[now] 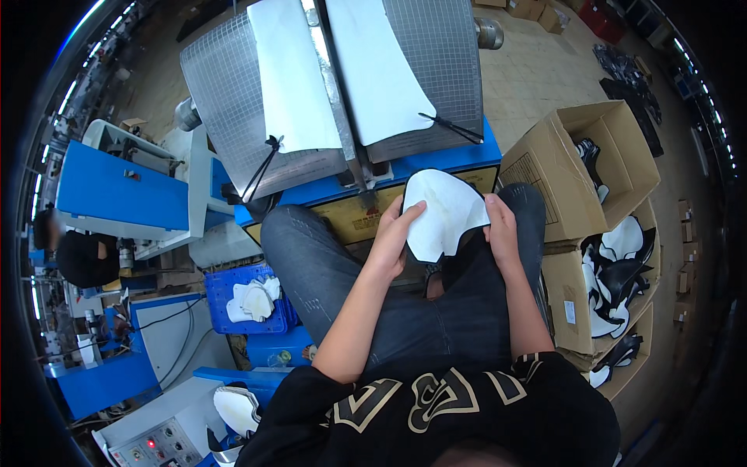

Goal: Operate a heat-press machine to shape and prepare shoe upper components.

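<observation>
Between my two hands, above my lap, is a shoe upper (442, 214) with its white inner side facing up and a dark edge. My left hand (391, 240) grips its left edge, thumb lying on the white face. My right hand (500, 227) pinches the right edge near a curved cut-out. Just beyond stands a machine with two slanted metal plates (436, 39), marked with a grid. White sheets (381, 78) cover part of each plate, tied at their lower corners with black cords (451, 127).
To the right, an open cardboard box (545, 163) and more boxes below it hold black and white shoe uppers (615, 288). On the left, a blue crate (226, 284) carries white pieces (255, 300). Blue and white machines (124, 187) and a seated person (82, 257) are further left.
</observation>
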Tool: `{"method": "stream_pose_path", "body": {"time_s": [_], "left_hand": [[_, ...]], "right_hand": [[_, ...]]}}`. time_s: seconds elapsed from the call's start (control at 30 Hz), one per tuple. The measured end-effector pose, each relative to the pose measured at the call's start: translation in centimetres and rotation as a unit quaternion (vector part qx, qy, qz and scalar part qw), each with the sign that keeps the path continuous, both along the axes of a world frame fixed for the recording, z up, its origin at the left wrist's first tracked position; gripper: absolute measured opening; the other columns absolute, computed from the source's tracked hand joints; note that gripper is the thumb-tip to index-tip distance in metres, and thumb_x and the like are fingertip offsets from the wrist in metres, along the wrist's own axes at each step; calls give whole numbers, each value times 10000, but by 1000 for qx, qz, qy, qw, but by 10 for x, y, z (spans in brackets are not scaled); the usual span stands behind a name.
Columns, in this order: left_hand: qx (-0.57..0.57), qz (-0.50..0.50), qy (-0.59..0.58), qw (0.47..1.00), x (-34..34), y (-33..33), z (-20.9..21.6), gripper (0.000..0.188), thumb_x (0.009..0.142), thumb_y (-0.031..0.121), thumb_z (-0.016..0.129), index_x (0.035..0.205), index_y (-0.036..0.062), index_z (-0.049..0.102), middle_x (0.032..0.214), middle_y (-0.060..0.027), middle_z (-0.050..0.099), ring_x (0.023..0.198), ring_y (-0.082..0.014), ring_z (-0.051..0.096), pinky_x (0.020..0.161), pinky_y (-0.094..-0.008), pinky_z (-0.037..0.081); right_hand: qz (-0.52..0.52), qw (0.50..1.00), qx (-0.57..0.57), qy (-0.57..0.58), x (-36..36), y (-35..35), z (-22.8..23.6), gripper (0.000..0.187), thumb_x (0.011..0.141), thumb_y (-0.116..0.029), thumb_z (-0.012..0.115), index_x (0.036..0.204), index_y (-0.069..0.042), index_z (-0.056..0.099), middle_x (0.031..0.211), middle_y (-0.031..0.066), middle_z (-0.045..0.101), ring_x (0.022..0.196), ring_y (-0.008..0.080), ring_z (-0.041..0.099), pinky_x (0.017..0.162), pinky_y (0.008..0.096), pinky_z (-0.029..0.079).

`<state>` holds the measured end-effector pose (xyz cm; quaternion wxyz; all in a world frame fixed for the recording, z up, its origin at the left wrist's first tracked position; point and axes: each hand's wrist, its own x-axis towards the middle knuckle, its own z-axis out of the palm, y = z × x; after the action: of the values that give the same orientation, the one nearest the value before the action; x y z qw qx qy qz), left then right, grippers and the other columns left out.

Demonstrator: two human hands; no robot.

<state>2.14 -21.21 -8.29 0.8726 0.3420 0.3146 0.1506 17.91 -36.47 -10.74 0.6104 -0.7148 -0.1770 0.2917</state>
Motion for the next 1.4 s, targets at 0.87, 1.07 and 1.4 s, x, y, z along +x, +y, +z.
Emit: {"method": "stream_pose_path", "body": {"time_s": [0.87,1.07,1.4], "left_hand": [[111,39,14,993,9,8,-36,336,946,84,638,1256,-44,616,1053,-105,711,880,-156,678,795,-298,529],[139,43,56,988,18,10,-52,357,936,95,646,1261,-48,610,1060,-116,710,887,-166,678,801,-301,528],[164,23,78,983,34,9,-80,395,924,80,658,1286,-63,585,1109,-136,698,934,-191,671,838,-313,520]], "right_hand": [[68,838,140,-523,16,181,172,210,892,-189,660,1069,-81,693,1146,96,613,1142,283,536,999,386,401],[30,795,100,-598,38,284,202,355,856,-357,681,1109,-111,723,1327,117,550,1326,298,405,1086,466,273],[-23,795,35,-605,59,368,219,330,806,-412,723,924,-110,783,1211,115,647,1295,300,440,1071,539,195]]}}
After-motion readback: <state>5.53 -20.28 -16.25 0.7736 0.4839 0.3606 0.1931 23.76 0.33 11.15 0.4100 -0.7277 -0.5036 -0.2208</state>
